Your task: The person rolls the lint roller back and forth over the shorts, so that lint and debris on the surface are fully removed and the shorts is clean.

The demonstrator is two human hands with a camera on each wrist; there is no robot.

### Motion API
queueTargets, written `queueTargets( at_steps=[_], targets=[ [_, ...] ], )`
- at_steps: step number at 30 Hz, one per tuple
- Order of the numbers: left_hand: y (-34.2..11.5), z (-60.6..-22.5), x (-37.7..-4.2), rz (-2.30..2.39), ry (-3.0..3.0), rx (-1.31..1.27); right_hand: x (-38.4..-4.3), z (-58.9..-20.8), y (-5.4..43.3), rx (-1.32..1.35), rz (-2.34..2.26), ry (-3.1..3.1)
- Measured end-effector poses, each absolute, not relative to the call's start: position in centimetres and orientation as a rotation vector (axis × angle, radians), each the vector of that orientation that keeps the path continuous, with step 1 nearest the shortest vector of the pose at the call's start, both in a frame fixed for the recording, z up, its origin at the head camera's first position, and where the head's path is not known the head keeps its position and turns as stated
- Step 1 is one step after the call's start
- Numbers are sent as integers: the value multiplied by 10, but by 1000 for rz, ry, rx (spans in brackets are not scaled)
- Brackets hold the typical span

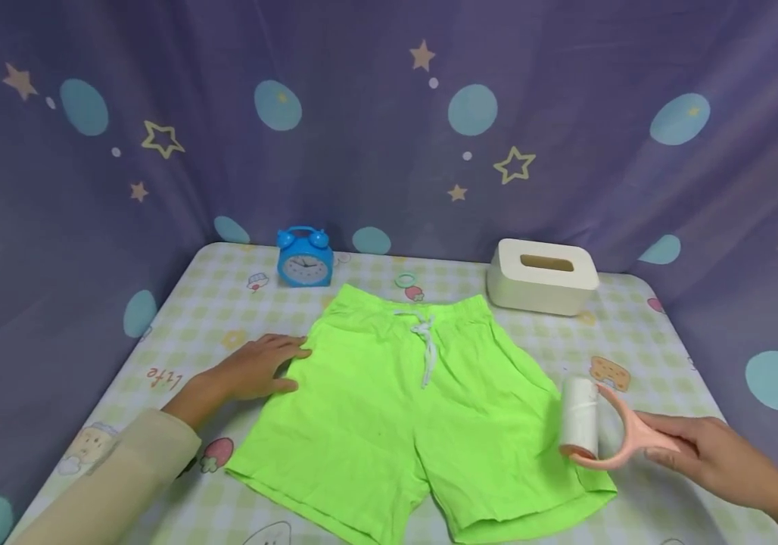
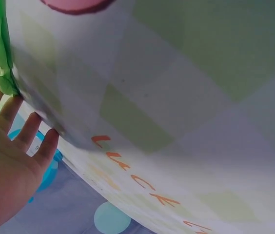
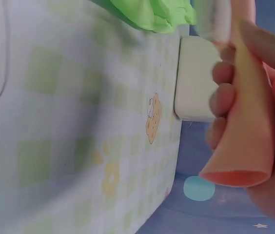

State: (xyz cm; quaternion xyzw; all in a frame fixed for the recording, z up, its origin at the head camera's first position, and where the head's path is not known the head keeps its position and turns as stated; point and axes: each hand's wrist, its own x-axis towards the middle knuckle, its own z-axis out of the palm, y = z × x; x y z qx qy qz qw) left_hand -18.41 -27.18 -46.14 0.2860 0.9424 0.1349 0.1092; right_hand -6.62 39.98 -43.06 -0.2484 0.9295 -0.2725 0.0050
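Note:
A pair of neon green shorts point(image 1: 362, 401) with a white drawstring lies spread flat on the checked table. My left hand point(image 1: 259, 369) rests at the left edge of the shorts, its fingers fairly straight and touching the fabric near the waist. In the left wrist view, the fingertips meet a fold of green cloth. At the right, my right hand point(image 1: 719, 454) grips the pink handle of a lint roller point(image 1: 623, 435). Its white roll stands over the right leg of the shorts; contact with the cloth is hard to tell. The handle's hollow end shows in the right wrist view.
A blue alarm clock point(image 1: 304, 259) stands at the back left of the table. Behind the shorts on the right sits a cream tissue box point(image 1: 542, 278). A purple curtain point(image 1: 375, 136) with stars and dots hangs close behind and at both sides.

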Motion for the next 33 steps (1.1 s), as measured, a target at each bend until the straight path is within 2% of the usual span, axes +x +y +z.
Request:
queueTargets(
  at_steps=[7, 18, 33],
  targets=[
    [-270, -461, -182, 419, 2761, 840, -83, -431, 393, -417, -822, 3158],
    [-269, -461, -181, 424, 2776, 847, -108, -456, 390, -143, -806, 3226],
    [-273, -461, -179, 424, 2775, 832, -125, -490, 383, -74, -674, 3198]
  ],
)
